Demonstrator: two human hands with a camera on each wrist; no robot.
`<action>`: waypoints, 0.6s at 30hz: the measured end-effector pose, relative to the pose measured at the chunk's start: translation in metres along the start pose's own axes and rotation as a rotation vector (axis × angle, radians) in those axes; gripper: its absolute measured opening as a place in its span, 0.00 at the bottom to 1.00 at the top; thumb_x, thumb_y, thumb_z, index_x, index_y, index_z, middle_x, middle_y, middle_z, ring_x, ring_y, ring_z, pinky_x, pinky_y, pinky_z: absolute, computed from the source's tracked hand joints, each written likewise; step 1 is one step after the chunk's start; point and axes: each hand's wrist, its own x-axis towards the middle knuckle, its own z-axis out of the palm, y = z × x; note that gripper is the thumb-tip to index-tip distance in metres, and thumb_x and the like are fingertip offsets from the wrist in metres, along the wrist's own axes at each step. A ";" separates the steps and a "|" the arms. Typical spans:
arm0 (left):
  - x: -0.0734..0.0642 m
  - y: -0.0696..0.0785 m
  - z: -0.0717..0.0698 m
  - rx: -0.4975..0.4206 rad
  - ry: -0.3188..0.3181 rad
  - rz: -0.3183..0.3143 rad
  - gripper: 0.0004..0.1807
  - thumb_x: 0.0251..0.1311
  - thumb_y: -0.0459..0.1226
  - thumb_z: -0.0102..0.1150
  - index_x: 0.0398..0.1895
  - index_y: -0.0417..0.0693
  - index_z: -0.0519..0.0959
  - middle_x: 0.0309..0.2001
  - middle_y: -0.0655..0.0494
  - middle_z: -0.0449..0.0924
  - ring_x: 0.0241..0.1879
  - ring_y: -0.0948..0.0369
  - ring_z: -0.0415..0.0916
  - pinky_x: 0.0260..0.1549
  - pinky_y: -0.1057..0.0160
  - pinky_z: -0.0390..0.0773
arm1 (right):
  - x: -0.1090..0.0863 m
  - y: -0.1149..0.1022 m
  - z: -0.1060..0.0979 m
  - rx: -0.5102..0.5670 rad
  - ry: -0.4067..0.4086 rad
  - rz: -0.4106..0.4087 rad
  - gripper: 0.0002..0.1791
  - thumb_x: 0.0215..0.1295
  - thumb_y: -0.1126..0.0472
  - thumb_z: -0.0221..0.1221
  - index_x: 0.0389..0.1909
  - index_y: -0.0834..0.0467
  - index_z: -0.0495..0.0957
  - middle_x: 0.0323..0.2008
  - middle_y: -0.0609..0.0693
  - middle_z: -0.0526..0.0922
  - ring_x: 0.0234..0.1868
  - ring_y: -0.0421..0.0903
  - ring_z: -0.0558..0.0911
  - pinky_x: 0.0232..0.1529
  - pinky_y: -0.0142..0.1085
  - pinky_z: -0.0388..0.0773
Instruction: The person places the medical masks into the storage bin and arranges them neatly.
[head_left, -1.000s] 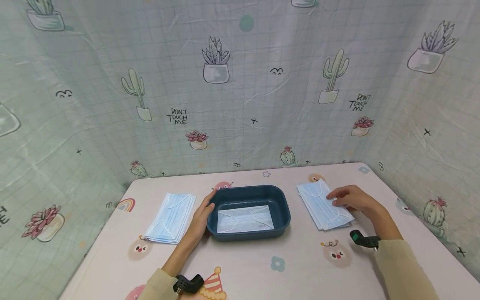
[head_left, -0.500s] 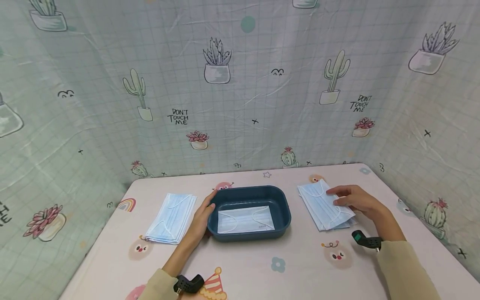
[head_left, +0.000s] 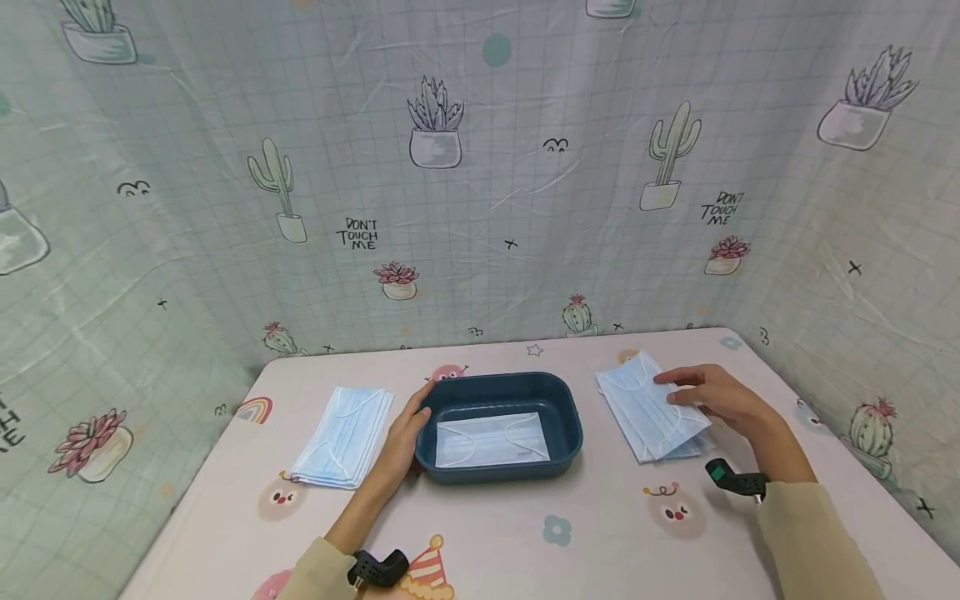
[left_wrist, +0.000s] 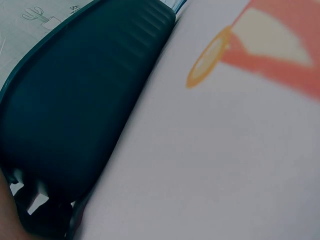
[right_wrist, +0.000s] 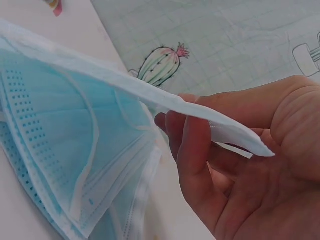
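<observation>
A dark blue plastic bin (head_left: pixel 498 475) stands mid-table, with a light blue face mask (head_left: pixel 491 439) lying flat inside it. My left hand (head_left: pixel 401 437) holds the bin's left end, thumb at the rim. In the left wrist view the bin's outer wall (left_wrist: pixel 80 100) fills the left side, and little of that hand shows. On the right, my right hand (head_left: pixel 716 400) pinches a top face mask (head_left: pixel 660 408) by its edge. The right wrist view shows this mask (right_wrist: pixel 170 102) raised between thumb and fingers, above more masks (right_wrist: pixel 55 135) with white ear loops.
Left of the bin, a fanned stack of light blue face masks (head_left: pixel 345 437) lies beside my left forearm. The pink printed table cover (head_left: pixel 495 542) runs under everything. A patterned curtain (head_left: pixel 480 200) hangs behind the table and along both sides.
My right hand has risen slightly, and the mask it pinches has lifted and tilted off the pile. My left hand and the bin have stayed put.
</observation>
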 end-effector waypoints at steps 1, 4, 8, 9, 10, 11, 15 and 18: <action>0.000 0.000 0.000 -0.003 0.000 0.002 0.29 0.82 0.42 0.35 0.83 0.54 0.56 0.83 0.56 0.52 0.84 0.50 0.42 0.82 0.40 0.40 | 0.000 -0.001 -0.001 -0.001 0.001 -0.001 0.30 0.70 0.60 0.61 0.70 0.67 0.71 0.75 0.73 0.60 0.72 0.70 0.64 0.65 0.72 0.67; 0.000 0.000 0.000 -0.012 -0.001 0.008 0.28 0.82 0.42 0.36 0.82 0.56 0.57 0.83 0.56 0.52 0.84 0.50 0.41 0.82 0.41 0.40 | -0.001 -0.005 -0.003 0.026 -0.010 0.002 0.31 0.71 0.60 0.61 0.71 0.68 0.69 0.77 0.73 0.59 0.74 0.72 0.61 0.66 0.77 0.61; 0.001 0.000 0.000 -0.016 -0.001 0.017 0.28 0.82 0.42 0.36 0.82 0.60 0.58 0.83 0.55 0.52 0.84 0.51 0.42 0.82 0.40 0.40 | -0.003 -0.011 -0.006 0.057 -0.020 -0.001 0.32 0.71 0.60 0.61 0.72 0.69 0.67 0.78 0.72 0.57 0.77 0.73 0.57 0.64 0.81 0.56; 0.001 0.000 0.000 -0.016 -0.001 0.017 0.28 0.82 0.42 0.36 0.82 0.61 0.59 0.83 0.55 0.52 0.84 0.50 0.42 0.82 0.40 0.40 | -0.004 -0.012 -0.006 0.055 -0.018 -0.006 0.32 0.71 0.60 0.61 0.72 0.69 0.67 0.78 0.72 0.56 0.77 0.73 0.56 0.64 0.81 0.56; 0.001 0.000 -0.001 -0.016 -0.003 0.021 0.28 0.82 0.42 0.36 0.82 0.60 0.59 0.83 0.55 0.52 0.84 0.50 0.41 0.81 0.40 0.40 | -0.004 -0.013 -0.007 0.055 -0.017 -0.009 0.32 0.71 0.60 0.61 0.72 0.69 0.67 0.78 0.72 0.56 0.77 0.73 0.56 0.64 0.81 0.56; 0.001 0.000 -0.001 -0.017 -0.003 0.020 0.28 0.82 0.42 0.36 0.82 0.61 0.59 0.83 0.55 0.52 0.84 0.50 0.42 0.81 0.40 0.40 | -0.005 -0.013 -0.008 0.054 -0.015 -0.012 0.32 0.71 0.59 0.61 0.72 0.69 0.67 0.78 0.72 0.56 0.77 0.73 0.55 0.63 0.81 0.56; 0.000 0.001 0.000 -0.017 -0.006 0.020 0.28 0.82 0.42 0.36 0.82 0.60 0.58 0.83 0.55 0.52 0.84 0.50 0.41 0.81 0.40 0.40 | -0.006 -0.016 -0.010 0.047 -0.006 -0.031 0.32 0.72 0.59 0.61 0.72 0.68 0.68 0.78 0.72 0.56 0.77 0.73 0.56 0.62 0.81 0.57; -0.001 0.001 0.000 -0.025 -0.007 0.025 0.27 0.82 0.42 0.37 0.82 0.60 0.59 0.83 0.54 0.52 0.84 0.50 0.41 0.81 0.39 0.39 | -0.007 -0.020 -0.010 0.038 0.003 -0.048 0.31 0.72 0.59 0.61 0.71 0.68 0.68 0.78 0.72 0.57 0.77 0.73 0.56 0.62 0.81 0.58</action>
